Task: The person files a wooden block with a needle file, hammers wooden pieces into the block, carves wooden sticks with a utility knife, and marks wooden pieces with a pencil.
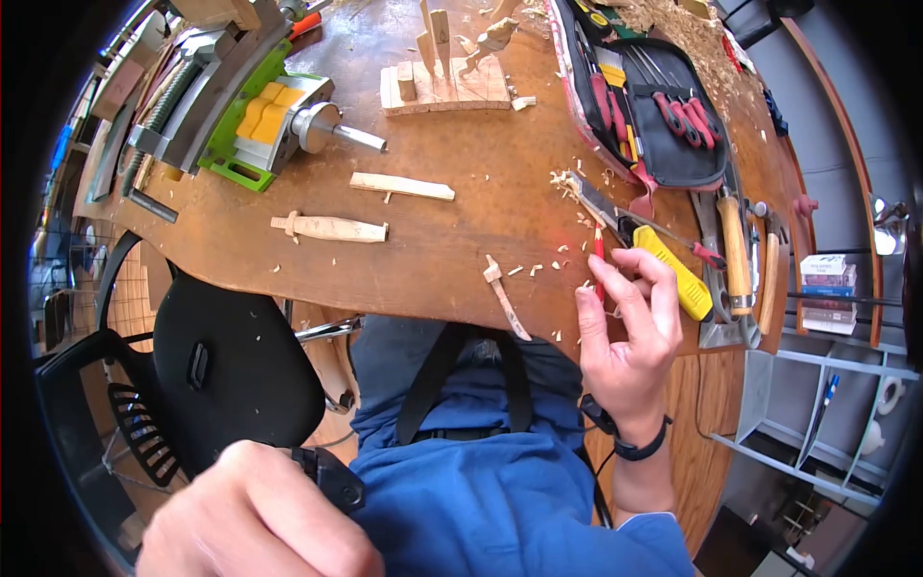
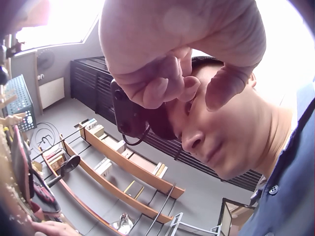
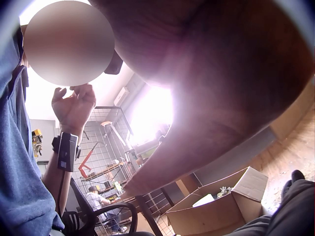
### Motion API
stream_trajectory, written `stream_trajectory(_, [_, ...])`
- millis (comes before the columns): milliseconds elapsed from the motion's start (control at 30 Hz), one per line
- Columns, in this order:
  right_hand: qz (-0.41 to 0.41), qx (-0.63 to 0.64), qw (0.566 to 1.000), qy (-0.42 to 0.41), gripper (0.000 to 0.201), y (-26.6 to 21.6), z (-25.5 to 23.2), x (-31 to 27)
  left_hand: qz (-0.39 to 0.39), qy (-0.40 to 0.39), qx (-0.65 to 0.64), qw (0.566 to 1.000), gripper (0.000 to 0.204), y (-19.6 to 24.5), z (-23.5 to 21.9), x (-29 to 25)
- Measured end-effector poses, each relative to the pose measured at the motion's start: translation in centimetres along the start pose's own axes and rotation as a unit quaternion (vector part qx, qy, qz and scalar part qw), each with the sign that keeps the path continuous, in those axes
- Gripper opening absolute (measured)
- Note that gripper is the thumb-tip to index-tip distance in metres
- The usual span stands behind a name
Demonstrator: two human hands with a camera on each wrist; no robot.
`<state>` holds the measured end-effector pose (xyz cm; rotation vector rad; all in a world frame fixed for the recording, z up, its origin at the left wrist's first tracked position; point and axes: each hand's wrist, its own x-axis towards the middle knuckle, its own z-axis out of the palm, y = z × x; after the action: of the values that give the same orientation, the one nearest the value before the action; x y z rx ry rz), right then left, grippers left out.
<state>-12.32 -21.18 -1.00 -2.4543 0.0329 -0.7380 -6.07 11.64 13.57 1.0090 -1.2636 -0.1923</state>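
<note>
Logging from the remote station: I see a curved wooden workbench [image 1: 452, 207] spread beyond the fingers, with a green vise [image 1: 255, 120] far off to the fingers' left and an opened tool roll [image 1: 654, 115] beyond them to the right. Right hand [image 1: 625, 332] is poised at the bench's near edge, fingers [image 1: 659, 279] loosely curled, thumb and forefinger pinching a red pencil [image 1: 598, 262]. Its long axis runs away from me, tip pointing outward past the fingertips; thin, red-painted, mostly hidden by the hand. A yellow-handled knife [image 1: 673, 274] lies just right of the fingers, a small carved stick [image 1: 505, 298] just left. Left hand [image 1: 260, 514] is raised near the head camera, clenched around a dark device [image 2: 129, 115], well away from the pencil.
</note>
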Motion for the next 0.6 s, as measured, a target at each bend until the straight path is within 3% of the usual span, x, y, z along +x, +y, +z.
stream_trajectory(33, [-0.004,0.003,1.000,0.003,0.033,0.2,0.0,0.4,0.006,0.015,0.003,1.000,0.076,-4.3,1.6,4.6])
stream_trajectory(133, [0.003,0.003,1.000,-0.001,0.034,0.0,-0.4,-0.2,-0.010,0.035,-0.025,0.999,0.081,1.6,-1.3,-3.0])
stream_trajectory(167, [0.005,0.007,1.000,0.002,0.034,0.1,-0.3,-0.2,-0.007,0.029,-0.025,0.999,0.083,1.5,-1.0,-2.7])
stream_trajectory(233, [0.016,0.010,1.000,0.006,0.034,-0.1,-0.3,-0.3,0.003,0.005,-0.020,1.000,0.086,-4.7,2.2,5.6])
stream_trajectory(300, [0.015,0.011,1.000,0.004,0.035,-0.1,-0.4,-0.2,0.021,-0.006,-0.004,1.000,0.088,-5.3,1.5,6.1])
stream_trajectory(400, [0.001,-0.010,1.000,0.006,0.035,0.0,-0.4,-0.2,0.106,-0.014,-0.064,0.992,0.084,-6.2,2.0,6.5])
stream_trajectory(467, [0.003,-0.002,1.000,0.006,0.035,0.0,-0.4,0.1,0.103,0.029,-0.027,0.994,0.088,-5.9,2.5,4.9])
stream_trajectory(533, [0.007,-0.007,1.000,0.001,0.034,-0.3,-0.5,0.0,0.187,0.008,-0.079,0.979,0.087,-6.9,2.0,5.2])
stream_trajectory(600, [-0.008,-0.004,1.000,-0.003,0.034,0.2,-0.4,0.0,0.184,0.013,-0.096,0.978,0.075,-6.9,1.6,5.2])
